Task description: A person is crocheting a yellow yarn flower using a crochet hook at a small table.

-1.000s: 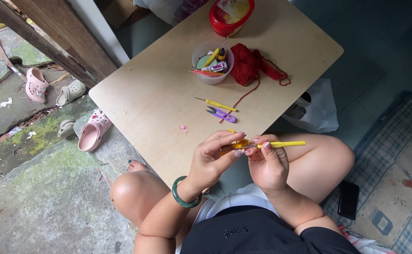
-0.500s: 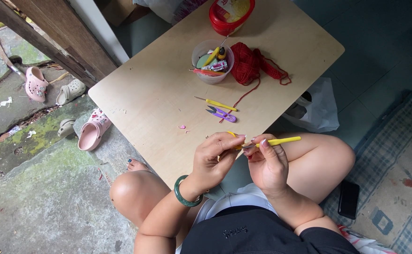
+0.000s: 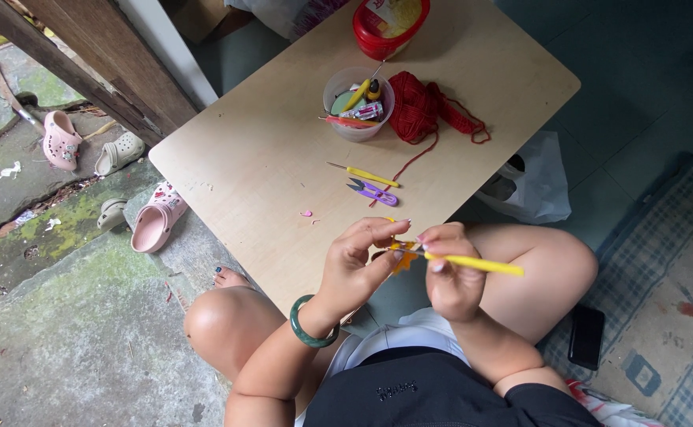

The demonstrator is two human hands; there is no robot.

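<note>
My left hand (image 3: 358, 261), with a green bangle (image 3: 308, 326) at the wrist, pinches a small orange-yellow crochet piece (image 3: 402, 257) over my lap at the near edge of the low table (image 3: 267, 158). My right hand (image 3: 451, 273) grips a yellow-handled crochet hook (image 3: 481, 264) whose tip meets the piece. On the table lie a second yellow crochet hook (image 3: 366, 174), purple thread snips (image 3: 374, 190) and a ball of red yarn (image 3: 414, 111) with a strand trailing toward me.
A clear plastic cup (image 3: 357, 107) holds small tools beside a red-lidded container (image 3: 388, 24). A white plastic bag (image 3: 532, 186) and a black phone (image 3: 585, 336) lie on the floor at right. Pink and beige sandals (image 3: 153, 221) sit outside the doorway at left.
Both hands have stayed together over my lap, with fingers shifting slightly on the piece and the hook's handle now tilted a little downward to the right.
</note>
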